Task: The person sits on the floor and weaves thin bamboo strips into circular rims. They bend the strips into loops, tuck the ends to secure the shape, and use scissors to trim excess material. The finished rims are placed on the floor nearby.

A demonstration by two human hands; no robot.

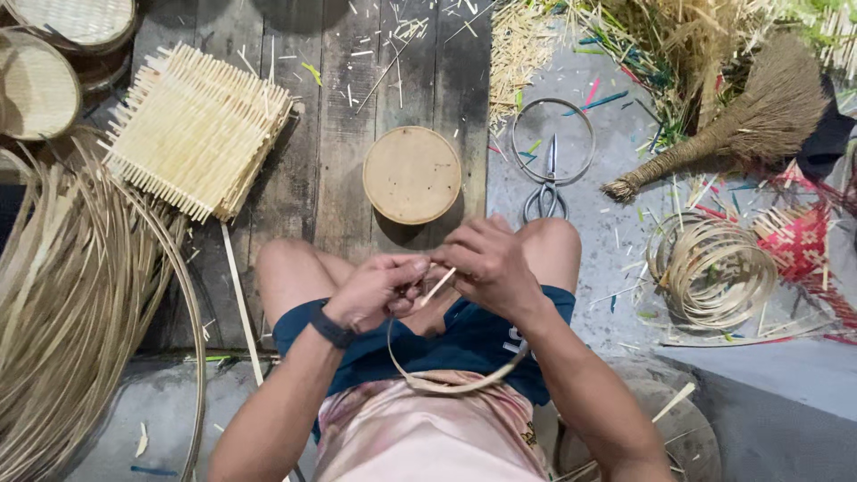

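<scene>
Pinching a thin bamboo strip (436,287) between both hands over the lap, above the knees. Left hand (375,290) and right hand (486,266) sit close together, nearly touching, fingers of both closed on the strip where its ends meet. The short pale end sticks out between the hands, pointing up and to the right. The rest bends down into a loop (455,379) that hangs in front of the dark blue shorts (473,344).

Judged handling: very light, springy, flexible along its length, stiff across its width; likely to snap back if one end is let go, and edges may splinter. Best hold looks like the overlap of the ends, pinched flat between thumb and fingers. Loop's long axis runs roughly left-right across the lap.

Around: round wooden disc (411,174) on the plank floor (330,134) just ahead of the knees, scissors (546,192) lying inside a thin hoop (553,141), stack of woven square mats (196,129) at upper left, bundle of long strips (62,303) at left, coil of strips (714,272) and a small broom (741,125) at right.
</scene>
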